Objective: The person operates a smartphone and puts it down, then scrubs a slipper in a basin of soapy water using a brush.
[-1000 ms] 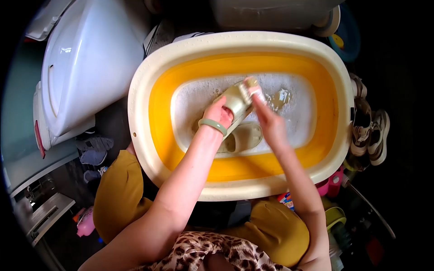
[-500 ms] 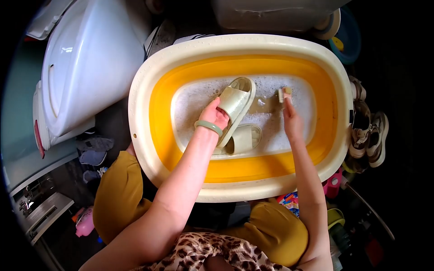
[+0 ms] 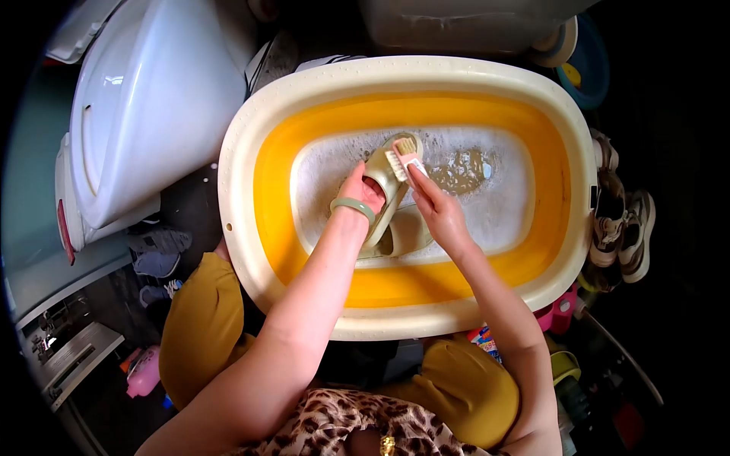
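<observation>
My left hand (image 3: pixel 365 187) is closed around a pale green slide sandal (image 3: pixel 382 166), its fingers tucked under the wide strap. The sandal is tilted over soapy water. In my right hand (image 3: pixel 439 210) is a scrub brush (image 3: pixel 405 156) with a pink and white body, and its bristles lie against the toe end of that sandal. A second pale green sandal (image 3: pixel 408 230) rests lower in the tub, partly behind my right hand. Around them is a large oval tub (image 3: pixel 412 325) with a cream rim and yellow sides. Foam covers much of the brownish water.
A white glossy basin (image 3: pixel 160 114) stands at the left. Sneakers (image 3: pixel 635 235) sit right of the tub, and grey shoes (image 3: pixel 158 254) lie at the left. A pink bottle (image 3: pixel 143 372) is at lower left; a blue basin (image 3: pixel 589 68) stands at upper right.
My right hand has moved left with the brush, from the water at the right onto the held sandal. My left hand holds the sandal in nearly the same place.
</observation>
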Action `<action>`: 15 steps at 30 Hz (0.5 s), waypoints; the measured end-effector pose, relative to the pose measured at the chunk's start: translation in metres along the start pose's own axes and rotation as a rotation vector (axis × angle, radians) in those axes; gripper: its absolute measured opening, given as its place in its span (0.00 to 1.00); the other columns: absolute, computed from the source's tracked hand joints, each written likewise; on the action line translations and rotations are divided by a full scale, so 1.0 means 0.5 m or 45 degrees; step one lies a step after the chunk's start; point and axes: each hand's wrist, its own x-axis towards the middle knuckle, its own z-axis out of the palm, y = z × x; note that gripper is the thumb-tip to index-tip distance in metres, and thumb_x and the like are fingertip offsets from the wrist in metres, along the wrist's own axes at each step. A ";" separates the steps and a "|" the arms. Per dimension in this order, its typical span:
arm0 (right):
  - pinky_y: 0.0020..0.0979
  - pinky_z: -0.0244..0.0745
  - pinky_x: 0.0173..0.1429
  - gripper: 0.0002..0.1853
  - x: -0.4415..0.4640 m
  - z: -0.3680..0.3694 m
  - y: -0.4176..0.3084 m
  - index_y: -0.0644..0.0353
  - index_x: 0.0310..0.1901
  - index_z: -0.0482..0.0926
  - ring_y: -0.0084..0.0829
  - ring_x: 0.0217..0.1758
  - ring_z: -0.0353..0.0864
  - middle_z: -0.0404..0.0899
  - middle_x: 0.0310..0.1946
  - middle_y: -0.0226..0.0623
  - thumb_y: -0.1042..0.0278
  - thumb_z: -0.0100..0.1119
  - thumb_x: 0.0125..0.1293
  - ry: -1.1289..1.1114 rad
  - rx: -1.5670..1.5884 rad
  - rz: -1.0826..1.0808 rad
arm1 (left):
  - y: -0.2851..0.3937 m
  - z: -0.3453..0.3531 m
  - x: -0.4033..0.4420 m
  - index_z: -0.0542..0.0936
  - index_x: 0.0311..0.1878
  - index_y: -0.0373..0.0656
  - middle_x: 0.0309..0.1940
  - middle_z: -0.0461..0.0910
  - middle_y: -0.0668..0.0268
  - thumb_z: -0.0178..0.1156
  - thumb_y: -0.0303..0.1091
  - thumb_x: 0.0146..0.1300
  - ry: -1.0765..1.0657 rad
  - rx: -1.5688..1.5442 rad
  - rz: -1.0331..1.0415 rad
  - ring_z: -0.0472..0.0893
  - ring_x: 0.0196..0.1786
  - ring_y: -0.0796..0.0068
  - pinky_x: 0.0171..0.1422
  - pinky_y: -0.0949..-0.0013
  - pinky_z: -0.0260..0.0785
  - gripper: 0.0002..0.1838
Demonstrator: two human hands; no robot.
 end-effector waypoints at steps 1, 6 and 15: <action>0.31 0.73 0.49 0.21 0.005 0.003 -0.003 0.46 0.61 0.70 0.42 0.47 0.80 0.78 0.48 0.43 0.66 0.53 0.66 0.011 -0.061 -0.005 | 0.001 0.000 -0.003 0.66 0.60 0.37 0.56 0.72 0.57 0.44 0.40 0.71 -0.114 0.032 -0.036 0.73 0.58 0.65 0.66 0.59 0.64 0.20; 0.30 0.73 0.50 0.22 0.020 0.028 0.023 0.44 0.62 0.69 0.43 0.49 0.79 0.78 0.48 0.45 0.66 0.54 0.66 0.034 0.064 -0.033 | -0.050 -0.012 -0.027 0.64 0.62 0.37 0.59 0.70 0.61 0.47 0.37 0.70 -0.347 0.417 0.279 0.70 0.61 0.67 0.67 0.64 0.61 0.21; 0.35 0.77 0.37 0.23 -0.090 0.031 -0.019 0.44 0.60 0.71 0.46 0.32 0.81 0.80 0.36 0.49 0.69 0.57 0.63 -0.026 -0.216 -0.388 | 0.001 0.042 -0.074 0.71 0.53 0.38 0.49 0.76 0.59 0.40 0.36 0.73 0.118 0.233 -0.034 0.77 0.50 0.65 0.58 0.63 0.71 0.15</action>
